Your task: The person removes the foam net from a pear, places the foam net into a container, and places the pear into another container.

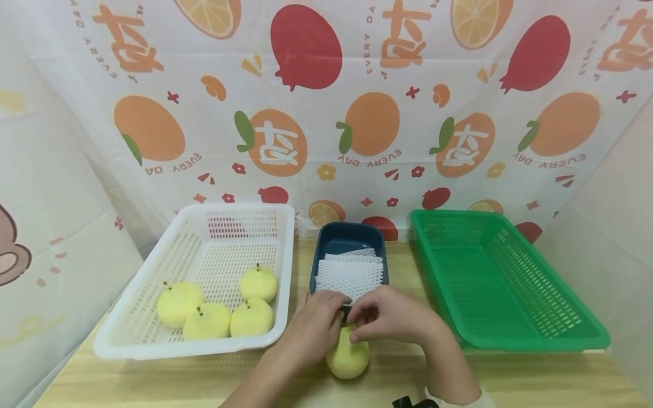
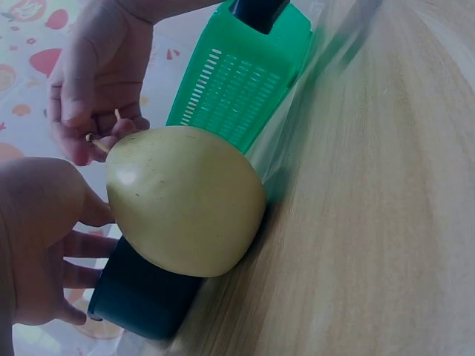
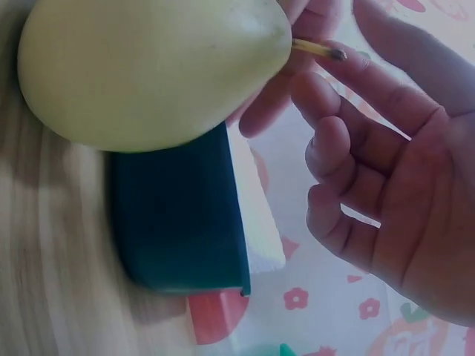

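A yellow-green pear (image 1: 348, 358) stands on the table in front of a dark blue tray (image 1: 320, 249), its stem (image 3: 318, 49) upward. White foam net sleeves (image 1: 351, 273) lie in the tray. My left hand (image 1: 317, 326) is at the pear's left side near the tray's front edge, its fingers fairly straight; its thumb appears to touch the pear in the left wrist view. My right hand (image 1: 390, 317) hovers at the top of the pear, fingers loosely bent beside the stem. In the right wrist view its index finger is close to the stem; contact is unclear.
On the left, a white basket (image 1: 145, 283) holds several pears (image 1: 206, 321). A green basket (image 1: 515, 343) stands on the right. A fruit-printed cloth (image 1: 326, 130) hangs behind the wooden table (image 1: 168, 385). A small black object (image 1: 413, 403) shows by the right sleeve.
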Demonstrator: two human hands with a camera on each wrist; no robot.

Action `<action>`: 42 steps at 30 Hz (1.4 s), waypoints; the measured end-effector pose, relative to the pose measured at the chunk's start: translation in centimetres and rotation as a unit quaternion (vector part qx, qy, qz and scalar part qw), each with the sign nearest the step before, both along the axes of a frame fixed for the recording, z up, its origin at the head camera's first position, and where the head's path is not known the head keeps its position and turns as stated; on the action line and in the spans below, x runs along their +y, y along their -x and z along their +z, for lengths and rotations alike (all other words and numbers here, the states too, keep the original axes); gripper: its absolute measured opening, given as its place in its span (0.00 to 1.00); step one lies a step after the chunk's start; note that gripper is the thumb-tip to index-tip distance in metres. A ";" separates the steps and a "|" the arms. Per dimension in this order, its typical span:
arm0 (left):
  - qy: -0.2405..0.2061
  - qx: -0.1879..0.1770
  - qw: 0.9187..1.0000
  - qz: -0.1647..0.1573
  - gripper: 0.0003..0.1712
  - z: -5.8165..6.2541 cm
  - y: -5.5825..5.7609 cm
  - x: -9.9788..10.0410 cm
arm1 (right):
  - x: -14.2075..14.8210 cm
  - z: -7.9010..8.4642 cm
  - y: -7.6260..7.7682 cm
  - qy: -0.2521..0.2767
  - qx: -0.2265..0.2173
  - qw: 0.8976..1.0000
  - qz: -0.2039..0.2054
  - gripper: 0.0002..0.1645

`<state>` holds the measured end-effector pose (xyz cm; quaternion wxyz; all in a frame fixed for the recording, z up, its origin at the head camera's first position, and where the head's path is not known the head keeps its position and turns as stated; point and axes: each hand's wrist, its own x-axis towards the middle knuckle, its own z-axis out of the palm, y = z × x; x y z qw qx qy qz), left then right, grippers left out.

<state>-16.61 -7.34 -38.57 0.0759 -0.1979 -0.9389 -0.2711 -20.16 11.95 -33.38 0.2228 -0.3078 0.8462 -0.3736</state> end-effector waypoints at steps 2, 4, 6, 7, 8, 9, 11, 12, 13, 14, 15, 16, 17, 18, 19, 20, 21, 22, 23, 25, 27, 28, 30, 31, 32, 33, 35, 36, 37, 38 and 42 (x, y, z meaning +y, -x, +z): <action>-0.004 0.003 1.000 0.002 0.13 0.0 0.0 0.0 | -0.2 0.0 -0.1 -0.004 -0.008 1.000 0.006 0.08; -0.009 0.011 1.000 0.003 0.12 0.1 0.0 0.0 | -0.3 0.1 -0.1 -0.009 -0.003 1.000 0.006 0.06; -0.015 0.018 1.000 0.003 0.12 0.1 0.1 0.0 | -0.4 0.2 0.0 -0.013 0.001 1.000 0.006 0.05; -0.017 0.022 1.000 0.005 0.12 0.2 0.1 0.0 | -0.5 0.2 0.0 -0.016 0.001 1.000 0.005 0.05; -0.019 0.023 1.000 0.006 0.11 0.2 0.1 0.0 | -0.5 0.2 0.0 -0.020 0.000 1.000 0.005 0.05; -0.021 0.023 0.999 0.007 0.11 0.2 0.1 0.0 | -0.5 0.2 0.0 -0.024 0.000 1.000 0.005 0.04; -0.025 0.023 0.999 0.010 0.11 0.3 0.1 0.0 | -0.6 0.1 0.0 -0.029 -0.001 1.000 0.005 0.03; -0.027 0.025 0.999 0.012 0.11 0.3 0.1 0.0 | -0.6 0.1 0.0 -0.031 0.002 1.000 0.004 0.03; -0.028 0.027 0.999 0.013 0.11 0.3 0.1 0.1 | -0.6 0.0 0.0 -0.032 0.005 0.999 0.003 0.03; -0.031 0.030 0.999 0.014 0.11 0.4 0.1 0.1 | -0.6 0.0 0.0 -0.034 0.008 0.999 0.001 0.03; -0.033 0.034 0.999 0.015 0.11 0.4 0.2 0.2 | -0.6 0.0 0.0 -0.035 0.011 0.999 -0.001 0.03; -0.036 0.039 0.998 0.015 0.11 0.4 0.2 0.2 | -0.6 -0.1 -0.1 -0.037 0.013 0.999 -0.003 0.03; -0.040 0.043 0.998 0.015 0.11 0.5 0.2 0.2 | -0.6 -0.1 -0.1 -0.040 0.015 0.999 -0.005 0.03; -0.044 0.045 0.998 0.014 0.11 0.5 0.1 0.2 | -0.6 -0.1 -0.1 -0.041 0.015 0.999 -0.005 0.03; -0.048 0.047 0.998 0.014 0.10 0.5 0.1 0.2 | -0.6 -0.1 -0.1 -0.041 0.017 0.999 -0.005 0.03; -0.053 0.049 0.997 0.013 0.10 0.5 0.0 0.2 | -0.6 -0.1 -0.1 -0.040 0.020 0.999 -0.005 0.03; -0.058 0.051 0.997 0.012 0.09 0.5 0.0 0.2 | -0.6 -0.1 -0.2 -0.039 0.025 0.999 -0.005 0.03; -0.065 0.054 0.996 0.011 0.09 0.5 0.0 0.3 | -0.6 0.0 -0.2 -0.036 0.031 0.999 -0.005 0.04; -0.072 0.055 0.996 0.010 0.08 0.5 -0.1 0.3 | -0.5 0.0 -0.2 -0.033 0.038 0.999 -0.005 0.04; -0.086 0.057 0.995 0.010 0.08 0.6 -0.2 0.3 | -0.4 0.1 -0.3 -0.026 0.054 0.998 -0.006 0.04; -0.107 0.053 0.993 0.001 0.08 0.6 -0.3 0.3 | -0.3 0.1 -0.3 -0.022 0.066 0.998 -0.009 0.04; -0.118 0.047 0.992 -0.007 0.08 0.6 -0.4 0.3 | -0.2 0.2 -0.3 -0.018 0.070 0.997 -0.012 0.04; -0.138 0.026 0.990 -0.029 0.10 0.7 -0.5 0.3 | 0.1 0.3 -0.3 -0.009 0.081 0.996 -0.023 0.03; -0.147 0.012 0.988 -0.042 0.12 0.7 -0.5 0.3 | 0.2 0.4 -0.3 -0.001 0.085 0.996 -0.029 0.03; -0.151 -0.003 0.987 -0.054 0.15 0.7 -0.5 0.3 | 0.4 0.4 -0.3 0.006 0.089 0.995 -0.035 0.02; -0.154 -0.019 0.986 -0.067 0.17 0.7 -0.5 0.3 | 0.5 0.5 -0.3 0.012 0.091 0.995 -0.042 0.02; -0.156 -0.053 0.982 -0.089 0.21 0.8 -0.5 0.2 | 0.7 0.7 -0.3 0.020 0.095 0.994 -0.056 0.03; -0.154 -0.066 0.981 -0.098 0.23 0.8 -0.5 0.2 | 0.8 0.7 -0.3 0.023 0.093 0.993 -0.061 0.02; -0.152 -0.076 0.980 -0.106 0.24 0.7 -0.5 0.2 | 0.9 0.8 -0.3 0.025 0.091 0.993 -0.067 0.02; -0.152 -0.084 0.978 -0.113 0.26 0.7 -0.5 0.2 | 0.9 0.8 -0.4 0.025 0.090 0.993 -0.073 0.02; -0.160 -0.089 0.976 -0.121 0.31 0.5 -0.4 0.3 | 1.1 1.0 -0.4 0.040 0.088 0.991 -0.088 0.03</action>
